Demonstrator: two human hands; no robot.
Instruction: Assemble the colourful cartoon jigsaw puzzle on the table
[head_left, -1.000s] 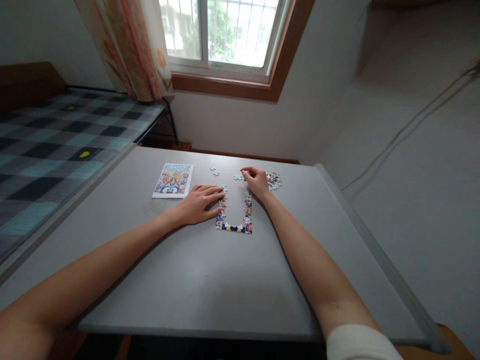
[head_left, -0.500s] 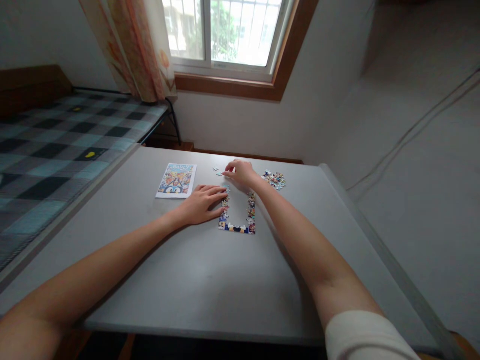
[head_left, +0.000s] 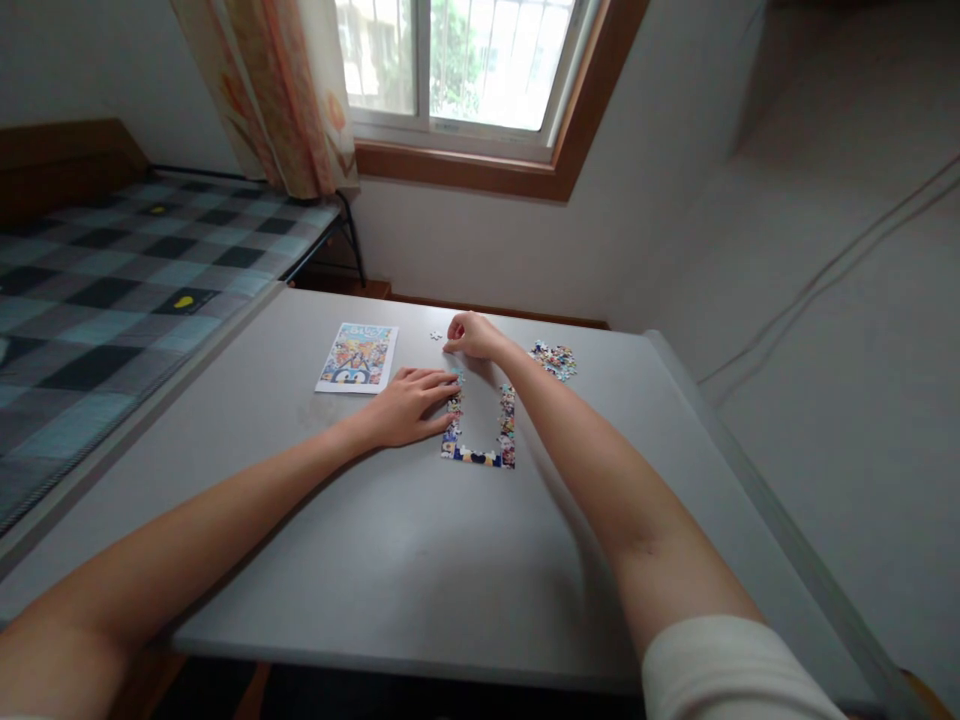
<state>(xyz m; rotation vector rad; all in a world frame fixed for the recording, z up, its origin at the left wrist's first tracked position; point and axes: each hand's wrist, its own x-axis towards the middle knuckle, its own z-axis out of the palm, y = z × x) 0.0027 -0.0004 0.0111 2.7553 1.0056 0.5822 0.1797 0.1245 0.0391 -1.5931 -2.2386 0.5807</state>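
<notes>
My left hand [head_left: 414,406] lies flat with fingers spread, its fingertips on the left side of a partly joined jigsaw puzzle border [head_left: 508,428]. That border forms a U, with dark blue and cream pieces along its near edge. Beyond its far end, my right hand [head_left: 475,336] is closed in a pinch low over the table. A puzzle piece is in its fingertips, mostly hidden by them. Just left of that hand lies a loose pale puzzle piece [head_left: 436,336]. To its right sits a pile of mixed puzzle pieces [head_left: 555,360], partly behind my wrist.
A colourful printed picture sheet [head_left: 357,358] lies left of the border on the grey-white table [head_left: 360,560]. Past the table's left edge stands a bed with a checked cover [head_left: 150,270]. A window [head_left: 480,70] and curtain [head_left: 270,100] are behind.
One of two loose pieces by my right fingertips has left its spot, and those fingers have closed in a pinch. My left hand keeps its place on the border. The view has shifted slightly.
</notes>
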